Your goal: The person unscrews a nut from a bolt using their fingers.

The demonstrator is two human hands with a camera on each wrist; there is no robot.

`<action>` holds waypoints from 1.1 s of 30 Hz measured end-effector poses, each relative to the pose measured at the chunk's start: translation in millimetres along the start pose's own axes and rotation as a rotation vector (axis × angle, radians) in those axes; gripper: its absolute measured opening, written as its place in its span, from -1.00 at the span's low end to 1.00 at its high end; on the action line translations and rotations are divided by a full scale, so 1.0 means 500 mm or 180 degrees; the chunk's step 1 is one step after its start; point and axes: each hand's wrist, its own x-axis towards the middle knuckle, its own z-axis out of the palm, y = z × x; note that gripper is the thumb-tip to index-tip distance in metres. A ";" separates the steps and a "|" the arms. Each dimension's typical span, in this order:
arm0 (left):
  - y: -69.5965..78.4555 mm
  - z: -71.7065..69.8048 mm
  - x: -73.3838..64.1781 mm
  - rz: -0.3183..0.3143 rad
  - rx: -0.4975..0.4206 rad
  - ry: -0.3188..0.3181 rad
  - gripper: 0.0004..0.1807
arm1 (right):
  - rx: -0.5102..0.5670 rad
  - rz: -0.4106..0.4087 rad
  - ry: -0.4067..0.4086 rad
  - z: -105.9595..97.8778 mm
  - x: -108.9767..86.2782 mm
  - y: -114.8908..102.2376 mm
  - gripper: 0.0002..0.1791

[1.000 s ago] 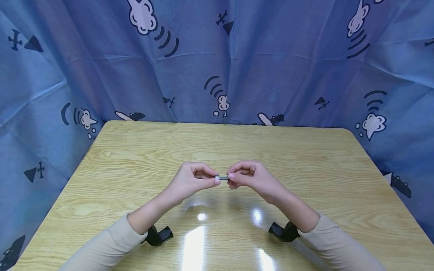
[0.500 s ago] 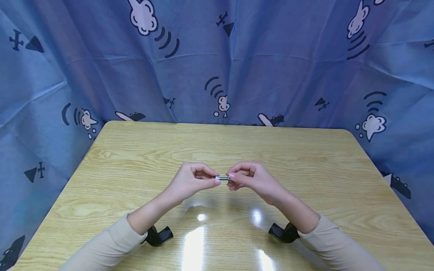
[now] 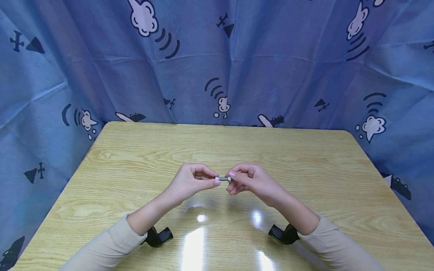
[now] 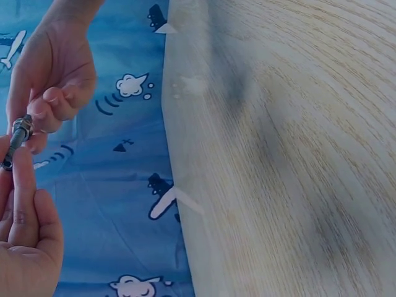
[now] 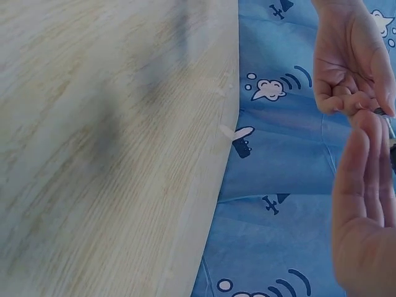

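Observation:
Held level above the table [image 3: 217,145] is a small silver bolt [image 3: 222,179], with a nut [image 3: 229,179] on its right end. My left hand [image 3: 191,180] pinches the bolt's left end between thumb and fingers, covering part of it. At the other end, my right hand [image 3: 254,180] has its thumb and index finger at the nut, and its other fingers hang curled below. In the left wrist view the bolt's threaded shank [image 4: 17,141] and nut [image 4: 23,127] show between both hands. Fingers hide most of the bolt in the right wrist view.
A blue patterned curtain [image 3: 190,67] hangs behind the wood-grain table and along both sides. Black wrist devices [image 3: 158,237] sit below each forearm, by the beige sleeves. Bright light reflections lie on the tabletop near the front.
My right hand's fingers have shifted slightly, the lower ones dropping and spreading, so more of the nut shows. The left hand and the bolt stay nearly still.

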 end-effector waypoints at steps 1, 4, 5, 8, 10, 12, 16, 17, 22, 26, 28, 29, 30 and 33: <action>0.000 0.000 0.000 0.0005 -0.0005 -0.0002 -0.75 | 0.0000 -0.0011 0.0001 0.000 -0.001 0.000 -0.72; 0.000 -0.001 -0.001 0.0007 -0.0025 -0.0010 -0.76 | -0.0044 -0.0110 0.0071 -0.001 -0.004 0.001 -0.74; -0.001 -0.001 -0.001 0.0007 -0.0027 -0.0012 -0.76 | -0.0067 -0.0141 0.0097 -0.002 -0.005 0.001 -0.73; -0.002 -0.002 0.000 0.0008 -0.0042 -0.0018 -0.76 | -0.0098 -0.0179 0.0131 -0.003 -0.006 0.001 -0.68; -0.004 -0.002 0.000 0.0007 -0.0037 -0.0015 -0.75 | -0.0064 -0.0128 0.0115 -0.002 -0.004 0.000 -0.67; -0.002 -0.002 -0.001 0.0005 -0.0033 -0.0007 -0.76 | -0.0017 -0.0060 0.0110 -0.001 -0.001 -0.001 -0.68; 0.000 -0.002 -0.002 -0.0012 -0.0013 0.0005 -0.76 | -0.0016 -0.0040 0.0170 -0.001 -0.001 -0.003 -0.72; -0.001 -0.002 -0.001 -0.0011 -0.0004 0.0002 -0.76 | -0.0031 -0.0071 0.0193 -0.001 -0.002 -0.003 -0.74; -0.002 -0.001 -0.001 -0.0037 0.0001 -0.0015 -0.74 | -0.0030 -0.0176 0.0245 -0.002 -0.005 -0.003 -0.71; -0.003 -0.001 -0.002 -0.0028 0.0006 -0.0008 -0.72 | 0.0001 -0.0050 0.0186 -0.002 -0.002 -0.003 -0.68; -0.003 0.000 -0.002 -0.0012 0.0009 -0.0005 -0.72 | 0.0025 0.0008 0.0142 -0.002 0.000 -0.001 -0.67; -0.003 -0.001 -0.002 -0.0003 0.0015 -0.0003 -0.72 | 0.0026 0.0014 0.0127 -0.002 0.000 -0.001 -0.68; -0.002 -0.001 -0.001 0.0005 0.0017 -0.0001 -0.73 | 0.0014 0.0004 0.0133 -0.002 -0.001 0.000 -0.69; 0.000 -0.002 -0.002 0.0018 0.0010 0.0008 -0.76 | -0.0037 -0.0099 0.0152 -0.004 -0.003 0.000 -0.71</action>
